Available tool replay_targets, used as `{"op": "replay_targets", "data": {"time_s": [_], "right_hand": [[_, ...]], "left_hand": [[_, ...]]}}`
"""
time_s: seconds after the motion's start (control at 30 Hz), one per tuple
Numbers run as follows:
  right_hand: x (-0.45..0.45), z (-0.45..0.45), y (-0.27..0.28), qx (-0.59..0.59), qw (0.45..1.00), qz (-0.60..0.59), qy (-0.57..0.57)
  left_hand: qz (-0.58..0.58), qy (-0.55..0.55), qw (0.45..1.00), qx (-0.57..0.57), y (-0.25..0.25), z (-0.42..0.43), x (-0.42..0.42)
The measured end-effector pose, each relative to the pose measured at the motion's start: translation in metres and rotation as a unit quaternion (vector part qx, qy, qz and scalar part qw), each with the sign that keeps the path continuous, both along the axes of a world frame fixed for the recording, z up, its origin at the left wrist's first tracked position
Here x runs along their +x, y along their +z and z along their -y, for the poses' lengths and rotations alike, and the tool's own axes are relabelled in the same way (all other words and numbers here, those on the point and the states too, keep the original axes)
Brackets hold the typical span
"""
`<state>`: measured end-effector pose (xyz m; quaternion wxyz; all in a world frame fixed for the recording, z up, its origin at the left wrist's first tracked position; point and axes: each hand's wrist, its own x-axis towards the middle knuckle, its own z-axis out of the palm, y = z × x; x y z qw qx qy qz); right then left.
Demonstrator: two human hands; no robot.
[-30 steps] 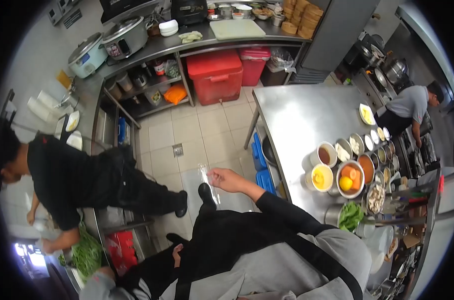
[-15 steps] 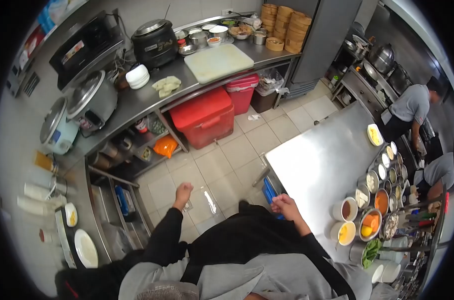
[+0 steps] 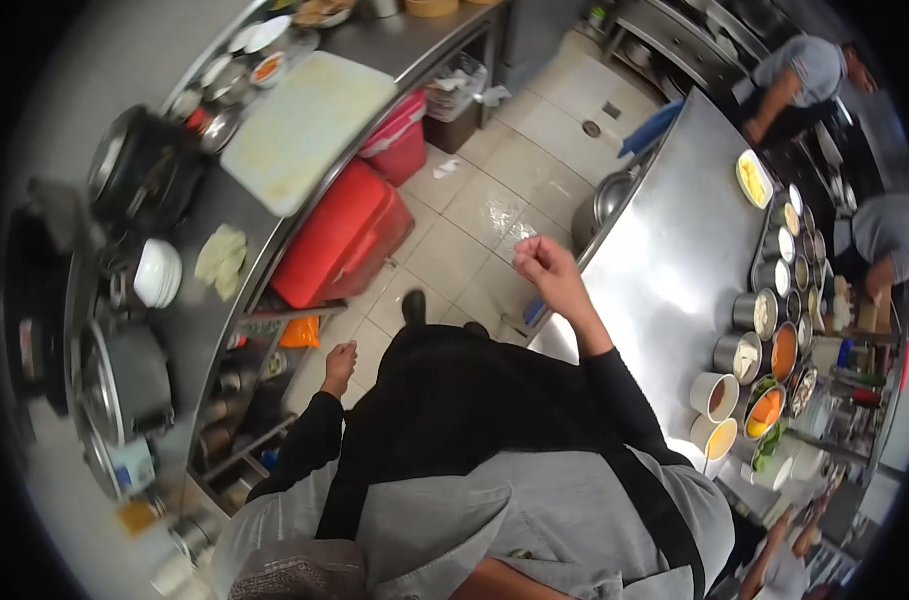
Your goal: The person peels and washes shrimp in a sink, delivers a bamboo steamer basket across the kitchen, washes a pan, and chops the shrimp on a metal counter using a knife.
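My left hand (image 3: 340,368) hangs low in front of the left counter's shelving, its fingers curled into a loose fist with nothing showing in it. My right hand (image 3: 552,275) is raised over the floor, by the left edge of the steel table (image 3: 639,245). Its fingers are loosely bent, the thumb stands a little apart, and I see nothing held. Neither hand touches anything. On the left counter are a white cutting board (image 3: 309,125), a crumpled cloth (image 3: 220,262) and stacked white bowls (image 3: 158,274).
A red cooler (image 3: 339,240) and a red bin (image 3: 395,138) stand under the left counter. Tubs and pots of ingredients (image 3: 744,357) line the steel table's right side. Two co-workers (image 3: 802,75) work beyond it. The tiled floor (image 3: 494,205) has wet patches.
My view has moved forward and turned, so the cutting board and cooler are nearer. My right hand has risen and its fingers have loosened. My left hand stays a loose fist.
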<state>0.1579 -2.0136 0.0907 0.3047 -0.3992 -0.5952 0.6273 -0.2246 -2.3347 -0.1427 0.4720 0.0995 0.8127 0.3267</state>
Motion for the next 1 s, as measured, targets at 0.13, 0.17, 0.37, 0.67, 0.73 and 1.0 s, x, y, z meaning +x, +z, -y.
{"op": "replay_targets", "data": {"time_s": [0.13,0.17,0.37,0.67,0.73,1.0], "right_hand": [[-0.022,-0.052,-0.004,0.042,0.989,0.102,-0.097],[-0.022,-0.057,-0.003,0.033,0.982,0.141,-0.126],[-0.038,-0.045,-0.02,0.013,0.941,0.272,-0.203],[0.006,-0.134,-0.052,-0.091,0.937,0.23,-0.246],[0.028,-0.19,-0.037,-0.084,0.944,0.224,-0.227],[0.094,-0.46,0.034,0.083,0.943,0.254,-0.198]], "left_hand": [[-0.041,-0.101,0.994,-0.005,-0.037,-0.082,-0.063],[-0.034,-0.153,0.988,-0.004,-0.047,-0.116,-0.081],[0.004,-0.336,0.924,0.183,0.038,-0.398,-0.06],[0.022,-0.509,0.819,0.265,0.056,-0.707,0.063],[0.01,-0.532,0.815,0.23,0.056,-0.729,0.069],[-0.055,-0.462,0.885,0.028,-0.051,-0.788,-0.009]]}}
